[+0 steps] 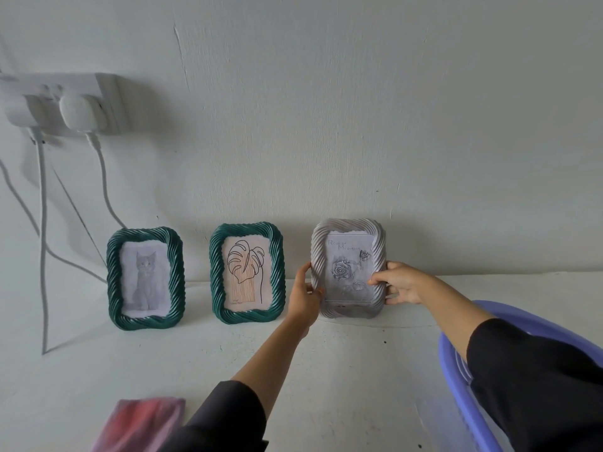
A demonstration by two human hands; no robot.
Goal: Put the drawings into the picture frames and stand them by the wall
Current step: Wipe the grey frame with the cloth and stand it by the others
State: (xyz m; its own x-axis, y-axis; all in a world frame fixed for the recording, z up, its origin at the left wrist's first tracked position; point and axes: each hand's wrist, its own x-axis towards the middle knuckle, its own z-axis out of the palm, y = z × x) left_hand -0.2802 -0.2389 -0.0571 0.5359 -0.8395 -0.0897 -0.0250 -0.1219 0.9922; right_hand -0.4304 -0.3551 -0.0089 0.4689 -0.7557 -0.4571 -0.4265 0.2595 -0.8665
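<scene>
Three framed drawings stand in a row at the foot of the wall. On the left is a green frame with a cat drawing [146, 278]. A second green frame holds a leaf drawing [246, 273]. To the right is a silver frame with a rose drawing [349, 268], upright, its base on the white surface. My left hand [305, 295] grips its left edge. My right hand [399, 283] grips its right edge, thumb on the front.
A white wall socket [62, 104] with two plugs hangs at upper left, and its cables [42, 243] trail down to the surface. A purple plastic basin [456, 363] sits at the right under my right arm. A pink cloth [140, 422] lies at the bottom left.
</scene>
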